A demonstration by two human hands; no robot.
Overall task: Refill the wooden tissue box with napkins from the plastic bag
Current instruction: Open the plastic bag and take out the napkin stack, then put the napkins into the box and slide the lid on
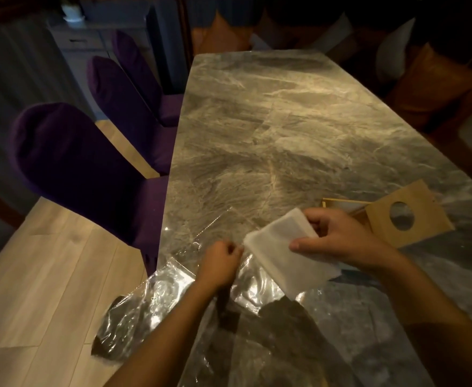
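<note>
A white stack of napkins [282, 252] is held above the table's near edge by my right hand [338, 241], thumb on top and fingers around its far end. My left hand [219, 263] is closed on the edge of the clear plastic bag [156, 300], which lies crumpled over the table's near left corner and hangs past it. The wooden tissue box [341, 205] lies open behind my right hand. Its wooden lid [413, 216] with a round hole leans tilted at the right.
The grey marble table [285, 121] stretches away from me. Three purple chairs [70, 169] stand along its left side over a pale wood floor. Orange cushioned seats [441, 88] line the right side.
</note>
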